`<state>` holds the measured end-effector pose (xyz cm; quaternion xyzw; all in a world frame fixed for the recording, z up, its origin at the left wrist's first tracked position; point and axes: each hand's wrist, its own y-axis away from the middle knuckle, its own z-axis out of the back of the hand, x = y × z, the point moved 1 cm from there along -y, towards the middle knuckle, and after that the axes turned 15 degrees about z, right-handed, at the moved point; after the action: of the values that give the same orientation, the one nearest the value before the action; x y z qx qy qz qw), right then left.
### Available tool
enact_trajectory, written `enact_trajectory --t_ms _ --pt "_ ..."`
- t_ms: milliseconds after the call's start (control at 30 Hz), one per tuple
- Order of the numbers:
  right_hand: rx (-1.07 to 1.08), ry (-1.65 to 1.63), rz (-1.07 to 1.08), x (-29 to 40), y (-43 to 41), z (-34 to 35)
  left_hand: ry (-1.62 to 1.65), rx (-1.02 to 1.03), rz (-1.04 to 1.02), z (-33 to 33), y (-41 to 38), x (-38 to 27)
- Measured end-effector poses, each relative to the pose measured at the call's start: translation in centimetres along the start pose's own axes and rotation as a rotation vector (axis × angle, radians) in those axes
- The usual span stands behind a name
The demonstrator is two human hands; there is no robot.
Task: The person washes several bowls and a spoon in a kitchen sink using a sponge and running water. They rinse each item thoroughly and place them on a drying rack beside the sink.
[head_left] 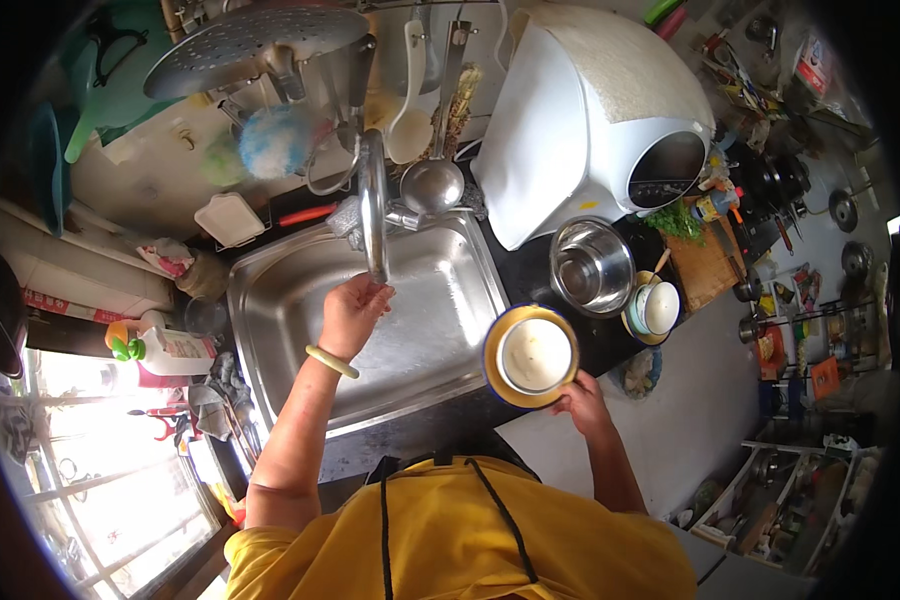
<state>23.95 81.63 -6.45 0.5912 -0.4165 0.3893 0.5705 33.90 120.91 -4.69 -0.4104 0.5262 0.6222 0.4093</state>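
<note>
My left hand [355,313] is over the stainless steel sink [420,352], its curled fingers at the lower end of the chrome faucet spout [373,217]. A pale bangle [331,361] circles that wrist. With its fingers at the lower right rim, my right hand [583,403] holds a yellow enamel plate [493,352] with a dark blue edge. A white bowl [538,355] sits on this plate, just right of the sink. No water stream shows beneath the spout.
A steel pot [592,266] stands beside a stacked plate and cups [656,307]. Behind is a white appliance [562,127] with a cloth on top. A ladle [432,186] and a perforated skimmer [262,49] hang above the sink. Bottles [169,351] stand left. A cutting board [701,262] lies right.
</note>
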Motion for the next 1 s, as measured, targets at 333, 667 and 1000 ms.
enact_trajectory --t_ms 333,667,1000 --pt "0.400 0.038 -0.178 -7.8 -14.0 -12.1 -0.048 0.025 -0.026 0.2 0.4 -0.8" --pt "0.442 0.156 -0.313 -16.3 -20.4 -17.2 -0.036 -0.022 -0.029 -0.8 0.0 -0.5" --pt "0.504 0.108 -0.427 -19.7 -20.7 -17.1 -0.025 -0.005 -0.008 -0.5 0.1 -1.3"
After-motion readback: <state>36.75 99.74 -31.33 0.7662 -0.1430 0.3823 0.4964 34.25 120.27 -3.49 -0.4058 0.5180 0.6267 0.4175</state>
